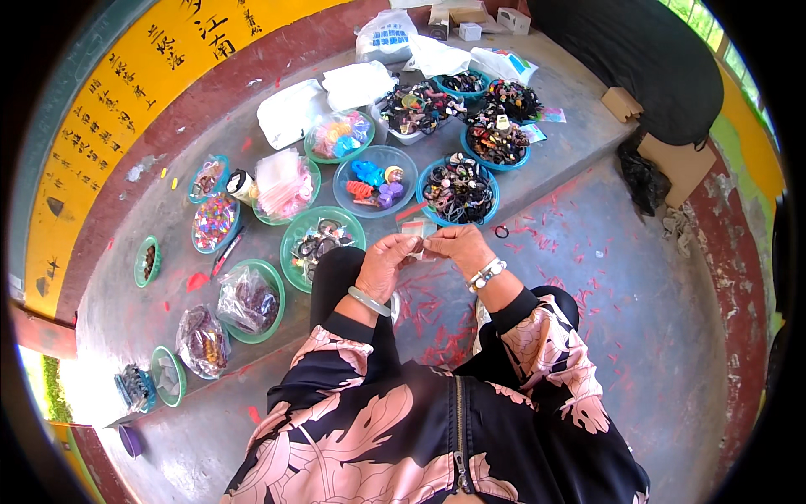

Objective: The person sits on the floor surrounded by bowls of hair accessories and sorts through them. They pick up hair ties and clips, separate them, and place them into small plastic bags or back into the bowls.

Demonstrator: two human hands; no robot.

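My left hand [384, 262] and my right hand [457, 246] meet in front of me above my knees. Together they pinch a small clear plastic packet [417, 228] with a red strip along its top. A pale green bangle sits on my left wrist and a beaded bracelet on my right wrist. Just beyond my hands stand a green bowl [295, 233] of dark hair accessories and a blue bowl [428, 172] piled with dark hair ties.
Many more bowls and bags of colourful hair clips and ties [369, 181] spread across a raised concrete step [151, 302]. Red paper scraps [437, 336] litter the floor. A black hair tie [501, 232] lies loose. Cardboard boxes [680, 164] and a dark bag sit at right.
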